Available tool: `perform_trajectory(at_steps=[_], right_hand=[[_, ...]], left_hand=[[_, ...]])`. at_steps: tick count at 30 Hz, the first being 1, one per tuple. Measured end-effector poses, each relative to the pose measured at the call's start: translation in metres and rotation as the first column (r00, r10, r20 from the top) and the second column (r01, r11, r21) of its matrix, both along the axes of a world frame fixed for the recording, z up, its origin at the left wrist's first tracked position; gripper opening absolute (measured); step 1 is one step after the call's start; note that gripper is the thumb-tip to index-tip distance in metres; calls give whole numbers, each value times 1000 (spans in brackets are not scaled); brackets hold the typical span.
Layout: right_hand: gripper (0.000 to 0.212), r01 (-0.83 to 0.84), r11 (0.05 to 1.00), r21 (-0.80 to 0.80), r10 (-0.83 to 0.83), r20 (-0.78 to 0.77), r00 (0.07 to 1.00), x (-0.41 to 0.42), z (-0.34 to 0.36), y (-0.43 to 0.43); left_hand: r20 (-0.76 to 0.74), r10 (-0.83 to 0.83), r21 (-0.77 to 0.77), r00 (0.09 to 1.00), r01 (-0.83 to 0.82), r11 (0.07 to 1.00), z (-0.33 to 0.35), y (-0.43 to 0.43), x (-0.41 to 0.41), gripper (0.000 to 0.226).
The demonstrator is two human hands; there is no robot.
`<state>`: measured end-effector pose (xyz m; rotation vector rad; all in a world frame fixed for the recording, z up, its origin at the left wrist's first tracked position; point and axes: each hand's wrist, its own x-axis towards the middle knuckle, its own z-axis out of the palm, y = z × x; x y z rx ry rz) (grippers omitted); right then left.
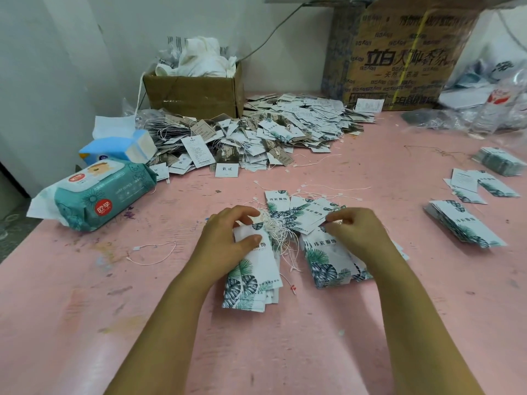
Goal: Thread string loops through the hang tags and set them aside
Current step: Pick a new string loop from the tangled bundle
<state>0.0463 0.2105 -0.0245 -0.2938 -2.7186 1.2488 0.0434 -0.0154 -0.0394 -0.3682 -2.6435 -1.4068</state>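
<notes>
Leaf-print hang tags (251,277) lie stacked on the pink surface (313,352) under your left hand (228,238), whose fingers (242,213) grip the top tag beside the tangled string loops (278,232). Your right hand (356,232) pinches the edge of a loose tag (310,220). The threaded heap (256,132) behind suggests much is done; the unthreaded stacks (462,223) at right appear to remain.
</notes>
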Motion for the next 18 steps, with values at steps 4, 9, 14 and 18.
perform_trajectory(at_steps=[4, 9, 14, 18], right_hand=[[37, -91, 993, 69, 77, 193, 978, 6, -1, -1], [35, -14, 997, 78, -2, 205, 979, 6, -2, 0], [38, 64, 994, 90, -75, 127, 989, 5, -4, 2], [21, 156, 988, 0, -156, -24, 987, 2, -2, 4]], left_hand=[[8, 7, 84, 1000, -8, 996, 2, 0, 0, 40], [36, 32, 309, 999, -42, 950, 9, 3, 2, 45], [67, 40, 488, 997, -68, 870, 10, 4, 3, 42], [79, 38, 567, 996, -76, 820, 9, 4, 2, 31]])
